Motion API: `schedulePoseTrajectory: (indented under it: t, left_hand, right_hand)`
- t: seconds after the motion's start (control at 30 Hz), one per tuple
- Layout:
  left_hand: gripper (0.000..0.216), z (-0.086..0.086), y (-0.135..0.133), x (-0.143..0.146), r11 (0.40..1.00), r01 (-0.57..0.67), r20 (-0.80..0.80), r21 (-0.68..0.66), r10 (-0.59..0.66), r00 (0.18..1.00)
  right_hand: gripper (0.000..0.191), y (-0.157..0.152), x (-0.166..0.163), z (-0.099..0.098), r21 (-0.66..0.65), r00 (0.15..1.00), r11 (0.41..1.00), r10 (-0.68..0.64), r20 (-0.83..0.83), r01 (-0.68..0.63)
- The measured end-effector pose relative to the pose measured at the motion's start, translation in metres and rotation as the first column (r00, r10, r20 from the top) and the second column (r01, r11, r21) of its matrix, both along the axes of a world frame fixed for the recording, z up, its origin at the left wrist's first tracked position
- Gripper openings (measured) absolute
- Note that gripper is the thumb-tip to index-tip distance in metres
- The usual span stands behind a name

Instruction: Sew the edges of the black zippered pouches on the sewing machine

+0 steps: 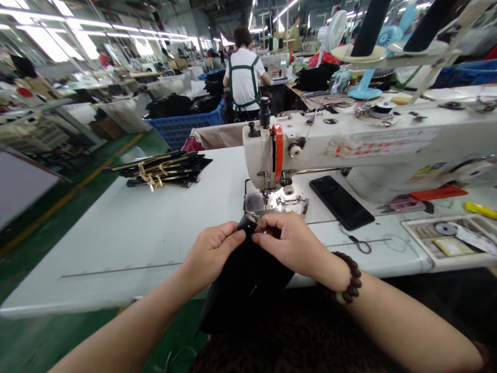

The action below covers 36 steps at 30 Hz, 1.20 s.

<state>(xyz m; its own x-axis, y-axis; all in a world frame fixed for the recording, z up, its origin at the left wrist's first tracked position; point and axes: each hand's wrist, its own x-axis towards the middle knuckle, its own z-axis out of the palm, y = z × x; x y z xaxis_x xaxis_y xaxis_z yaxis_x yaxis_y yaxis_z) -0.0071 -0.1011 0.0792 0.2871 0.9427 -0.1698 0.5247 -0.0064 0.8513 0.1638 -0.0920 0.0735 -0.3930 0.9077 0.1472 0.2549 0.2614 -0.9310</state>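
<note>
Both hands meet at the front of a white sewing machine (310, 150), just below its metal needle plate (254, 201). My left hand (213, 251) pinches the left edge of a black fabric piece (248, 274) between thumb and fingers. My right hand (289, 241), with a beaded bracelet (352, 280) on its wrist, pinches the same piece's upper right edge. A small pale dot shows on the narrow top end of the piece. Its lower part hangs down over the table's front edge, toward my lap. What kind of article it is, I cannot tell.
A pile of black strips with gold zippers and pulls (163, 168) lies on the white table (116, 228). Right of the needle are a phone (341, 202), small thread snips (361, 243), and a parts tray (446, 243). Behind, a person (244, 72) sits beside a blue crate (186, 124).
</note>
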Motion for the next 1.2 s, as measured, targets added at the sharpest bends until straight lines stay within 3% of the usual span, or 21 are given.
schedulePoseTrajectory:
  t: [0.17, 0.4, 0.57, 0.7, 0.83, 0.9, 1.03, 1.13, 1.2]
  left_hand:
    - [0.033, -0.001, 0.002, -0.001, 0.999, 0.034, 0.025, -0.011, -0.034, 0.999]
    - [0.027, 0.005, 0.001, 0.003, 0.991, 0.090, -0.084, 0.095, -0.082, 0.993]
    - [0.024, 0.002, 0.002, 0.004, 0.995, -0.029, -0.010, 0.094, 0.031, 0.999]
    - [0.020, 0.011, 0.006, -0.001, 0.976, 0.017, -0.189, 0.218, 0.025, 0.982]
    - [0.023, 0.028, 0.009, -0.007, 0.945, 0.102, -0.313, 0.311, 0.001, 0.950]
    - [0.024, 0.035, 0.010, -0.008, 0.929, 0.141, -0.349, 0.342, -0.014, 0.937]
    - [0.026, 0.042, 0.013, -0.008, 0.919, 0.191, -0.398, 0.344, -0.041, 0.916]
    - [0.028, 0.042, 0.020, -0.010, 0.921, 0.203, -0.440, 0.332, -0.039, 0.897]
    - [0.029, 0.041, 0.026, -0.013, 0.920, 0.214, -0.466, 0.329, -0.038, 0.884]
  right_hand:
    - [0.010, 0.000, 0.001, -0.001, -0.003, 1.000, 1.000, 0.015, -0.019, -0.015]
    - [0.012, -0.001, -0.002, -0.004, 0.103, 0.995, 0.990, -0.103, 0.012, 0.101]
    - [0.012, 0.000, -0.006, -0.008, 0.141, 0.988, 0.980, -0.150, 0.049, 0.141]
    - [0.003, 0.001, 0.000, -0.009, 0.136, 0.992, 0.989, -0.068, 0.111, 0.053]
    - [0.008, 0.001, 0.010, -0.007, 0.075, 0.990, 0.995, 0.051, 0.131, -0.061]
    - [0.004, 0.000, 0.011, -0.007, 0.065, 0.987, 0.997, 0.033, 0.158, -0.044]
    - [0.013, -0.002, 0.006, -0.010, 0.159, 0.974, 0.986, -0.085, 0.212, 0.052]
    - [0.017, -0.005, 0.001, -0.014, 0.163, 0.982, 0.984, -0.094, 0.162, 0.068]
    - [0.008, -0.007, 0.000, -0.016, 0.122, 0.994, 0.991, -0.073, 0.088, 0.062]
